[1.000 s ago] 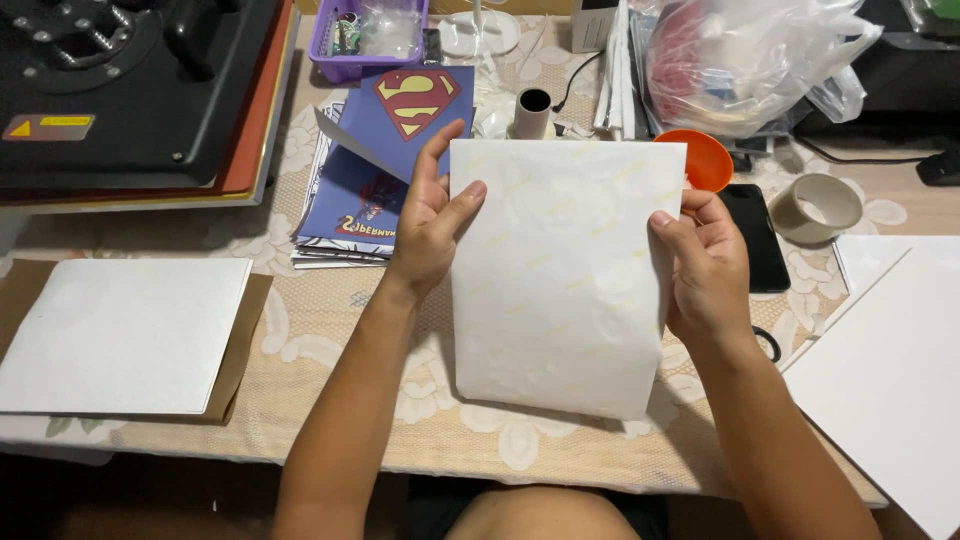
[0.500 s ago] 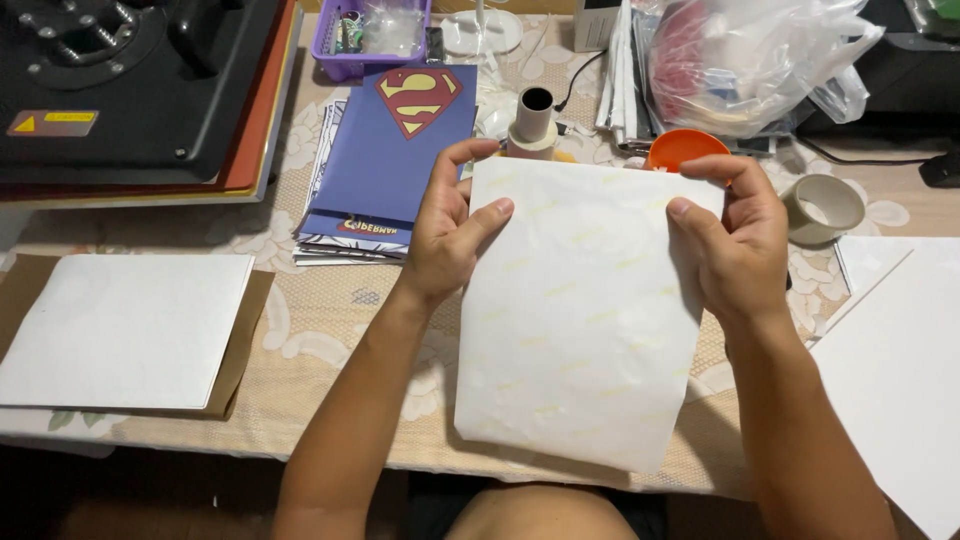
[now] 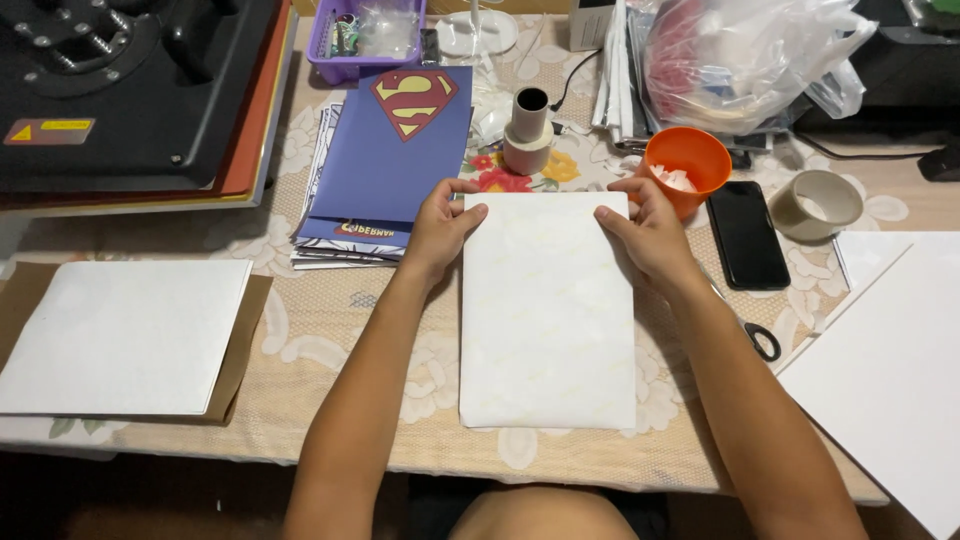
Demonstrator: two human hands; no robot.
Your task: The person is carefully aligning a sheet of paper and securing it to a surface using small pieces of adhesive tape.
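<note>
Pinching thin rectangular paper sheet (image 3: 547, 310), flat

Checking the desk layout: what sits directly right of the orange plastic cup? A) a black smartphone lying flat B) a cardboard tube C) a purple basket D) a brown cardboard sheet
A: the black smartphone lies flat on the table just right of the orange plastic cup, near the person's right hand at the top of the white paper sheet.

The scissors (image 3: 762, 341) lie mostly hidden under the right forearm.
</note>
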